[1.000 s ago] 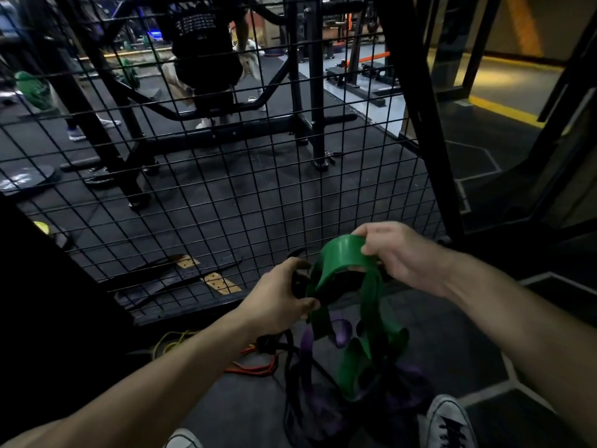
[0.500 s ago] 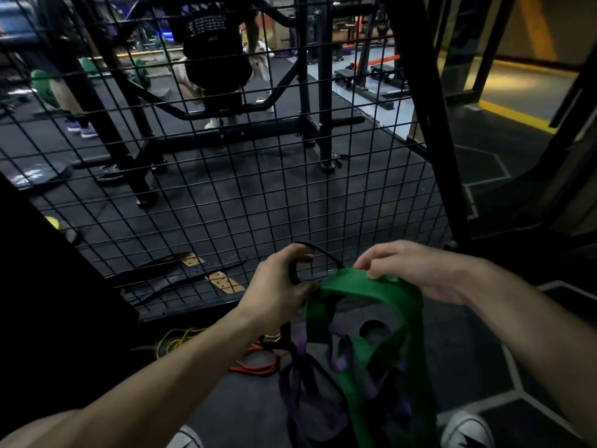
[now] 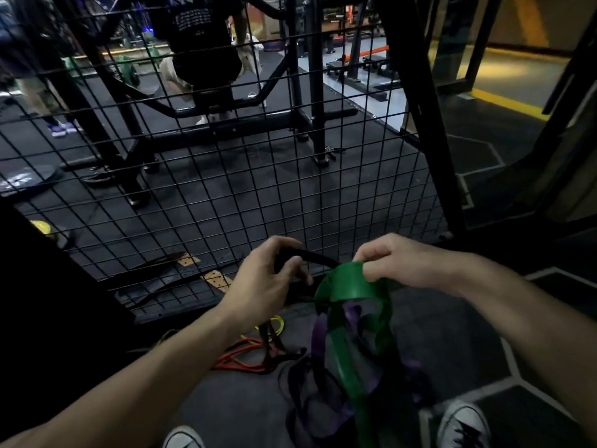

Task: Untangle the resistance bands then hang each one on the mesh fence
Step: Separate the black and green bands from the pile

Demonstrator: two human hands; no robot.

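Green band (image 3: 350, 287) pinched by right hand (image 3: 397, 260); no legible writing.

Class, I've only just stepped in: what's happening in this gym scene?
A person stands at a black mesh fence, sorting a tangle of resistance bands. The left hand grips a black band; the right hand pinches the top of a green band, still wound with a purple band. Orange bands lie on the floor. Nothing hangs on the fence yet.

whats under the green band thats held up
A purple band and a black band hang tangled with the green band; lower down, grey floor. How they interlace is hidden in the dark.
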